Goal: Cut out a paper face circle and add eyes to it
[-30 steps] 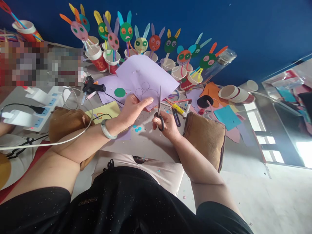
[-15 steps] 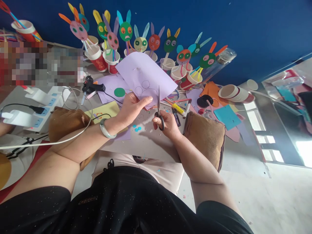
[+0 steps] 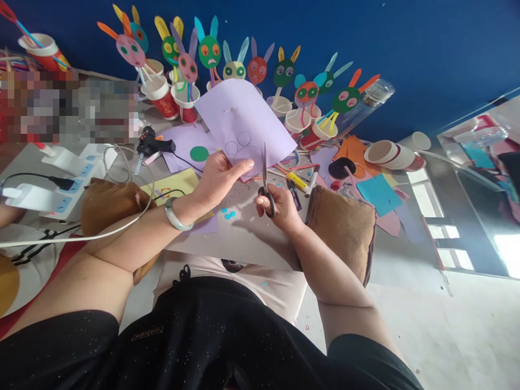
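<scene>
My left hand pinches the lower edge of a curled purple paper sheet, its thumb lying over a drawn outline. Circles are drawn in dark line on the sheet: two small ones and a larger one. In my right hand is a pair of black-handled scissors, blades pointing up at the paper's lower right edge. The blades look nearly closed. On the table below lie small blue paper dots. A green paper oval rests on another purple sheet to the left.
Paper animal heads on straws stand in cups along the blue wall. At left are a hot glue gun, a white power strip and a cable loop. Brown cushions flank my arms. Coloured paper and stacked cups lie right.
The purple sheet has shifted slightly, its upper edge rising and curling a little to the right. Both hands stay in nearly the same place.
</scene>
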